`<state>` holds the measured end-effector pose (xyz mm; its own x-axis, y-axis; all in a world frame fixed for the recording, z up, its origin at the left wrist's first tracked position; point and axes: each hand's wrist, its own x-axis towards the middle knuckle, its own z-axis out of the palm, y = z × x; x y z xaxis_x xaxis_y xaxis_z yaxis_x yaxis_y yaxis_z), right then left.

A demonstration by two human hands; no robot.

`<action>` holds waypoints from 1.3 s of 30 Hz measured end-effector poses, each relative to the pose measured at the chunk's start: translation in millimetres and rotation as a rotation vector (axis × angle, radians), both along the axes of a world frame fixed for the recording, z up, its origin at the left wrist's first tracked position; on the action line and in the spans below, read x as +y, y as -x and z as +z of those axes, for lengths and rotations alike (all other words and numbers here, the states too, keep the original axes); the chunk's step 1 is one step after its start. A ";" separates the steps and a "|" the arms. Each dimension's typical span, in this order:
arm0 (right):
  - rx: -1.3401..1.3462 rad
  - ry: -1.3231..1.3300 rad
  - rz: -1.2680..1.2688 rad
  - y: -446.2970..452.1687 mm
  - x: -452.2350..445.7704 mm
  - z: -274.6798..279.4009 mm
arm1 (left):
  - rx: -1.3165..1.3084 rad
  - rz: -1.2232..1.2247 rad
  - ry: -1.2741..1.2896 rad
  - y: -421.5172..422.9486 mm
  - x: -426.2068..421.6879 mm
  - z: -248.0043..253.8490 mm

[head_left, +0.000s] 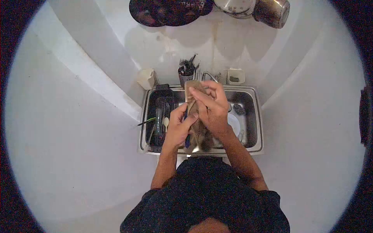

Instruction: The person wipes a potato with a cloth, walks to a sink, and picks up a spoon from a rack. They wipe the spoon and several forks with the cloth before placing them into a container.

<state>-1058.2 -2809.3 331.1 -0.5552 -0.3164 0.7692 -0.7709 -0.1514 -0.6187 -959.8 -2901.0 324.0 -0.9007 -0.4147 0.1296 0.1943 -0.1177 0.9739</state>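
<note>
A brown cloth [199, 130] hangs between my two hands over the middle of the sink. My left hand [179, 126] is closed on the cloth and on a blue-handled utensil [187, 141], whose handle pokes out below the fingers. Pale prongs [197, 74] show just above the cloth; whether they belong to that utensil I cannot tell. My right hand [211, 106] pinches the upper part of the cloth, thumb and fingers pressed round it. The cloth hides most of what lies inside it.
The steel double sink [254, 149] has a dark dish rack [165, 101] with a pale spoon [166, 123] on the left and a white plate [234, 124] in the right basin. Behind stand a cutlery holder [185, 80], a tap [211, 75] and a white container [236, 74]. Pans [167, 13] hang above.
</note>
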 end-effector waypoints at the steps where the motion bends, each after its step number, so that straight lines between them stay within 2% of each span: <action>1: 0.028 -0.013 -0.072 4.0 0.2 -1.9 | -0.024 -0.050 -0.125 -1.0 -2.0 -2.1; 3: 0.081 -0.039 -0.224 13.0 1.8 -2.2 | -0.076 -0.158 -0.375 -4.0 -11.2 -6.0; 4: -0.029 -0.002 -0.211 18.8 5.4 -2.2 | -0.049 -0.207 -0.323 -6.0 -9.3 -4.0; 6: -0.252 0.073 -0.177 28.9 8.6 2.9 | -0.012 -0.229 -0.440 -7.5 -6.6 3.0; 9: -0.292 0.204 -0.111 9.9 16.4 28.1 | 0.014 -0.179 -0.491 -1.8 -10.4 2.8; 11: -0.196 0.058 -0.061 -5.9 15.7 36.5 | 0.005 -0.097 -0.566 1.2 -7.9 -2.3; 12: -0.114 -0.047 -0.081 -10.5 11.7 34.8 | 0.027 -0.192 -0.500 1.4 -11.6 -2.2; 13: -0.034 -0.153 -0.098 -14.9 8.9 33.5 | 0.017 -0.143 -0.468 1.8 -9.9 0.9; 15: -0.049 -0.308 -0.043 -28.5 12.1 31.9 | 0.024 -0.048 -0.381 0.7 -1.1 4.8; 17: -0.008 -0.416 -0.033 -34.2 9.7 9.7 | 0.037 -0.021 -0.328 1.6 -10.4 -8.9; 18: -0.024 -0.465 0.020 -37.7 9.3 5.5 | 0.040 0.035 -0.341 1.5 -7.3 -4.9; 20: -0.231 -0.561 0.116 -38.8 6.0 9.8 | 0.031 0.103 -0.455 6.0 -2.1 7.5; 23: -0.406 -0.646 0.262 -48.0 9.4 9.4 | 0.066 -0.004 -0.434 7.2 -19.3 -7.0; 25: -0.265 -0.689 0.329 -46.5 13.1 5.3 | 0.133 0.012 -0.553 10.9 -27.5 -19.4; 27: 0.072 -0.727 0.359 -39.8 22.2 -7.2 | 0.174 0.076 -0.596 16.1 -33.5 -38.0; 28: 0.002 -0.563 0.343 -34.0 29.4 2.4 | 0.178 0.088 -0.687 18.7 -28.8 -28.0; 31: -0.204 -0.346 0.149 -24.2 33.8 13.2 | 0.126 0.082 -0.652 15.7 -30.1 -22.7; 34: -0.407 -0.104 0.089 -14.9 30.2 11.0 | 0.146 0.016 -0.586 12.8 -18.7 -14.2; 37: -0.535 0.129 0.097 -6.9 25.3 8.3 | 0.264 -0.350 -0.739 9.2 -22.5 -19.3; 39: -0.676 0.210 0.193 -3.8 22.2 7.3 | 0.290 -0.493 -0.877 7.4 -18.6 -18.7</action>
<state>-1054.4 -2787.1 338.5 -0.8794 -0.3400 0.3333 -0.1785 -0.4136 -0.8928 -967.2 -2919.6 305.4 -0.9780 -0.0629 0.1991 0.1452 -0.8901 0.4321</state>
